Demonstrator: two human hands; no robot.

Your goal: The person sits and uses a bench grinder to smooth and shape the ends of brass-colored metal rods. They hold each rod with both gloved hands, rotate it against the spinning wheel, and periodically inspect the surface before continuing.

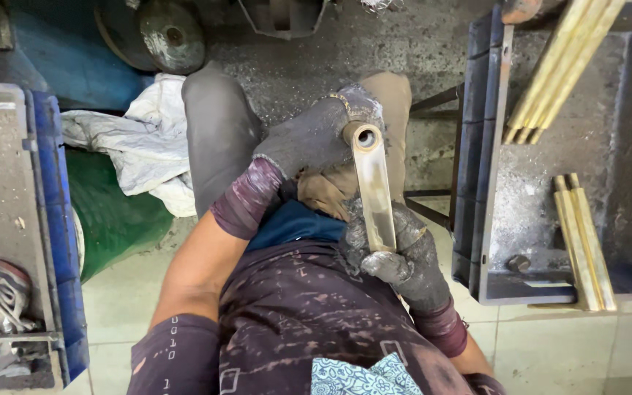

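Brass tube (374, 192), one, clamped in both gloved grips, left hand (314, 137) and right hand (402, 260); two more rods (585, 241) lie nearby.

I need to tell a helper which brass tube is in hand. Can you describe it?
Start at the seated person's lap. The brass tube is gripped by the gloved left hand at its open end and the gloved right hand lower down. Other brass bars lie untouched in the dark tray.

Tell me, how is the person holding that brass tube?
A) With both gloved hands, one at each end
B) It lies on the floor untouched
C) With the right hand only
A: the left hand grips the far end of the brass tube and the right hand grips the near end.
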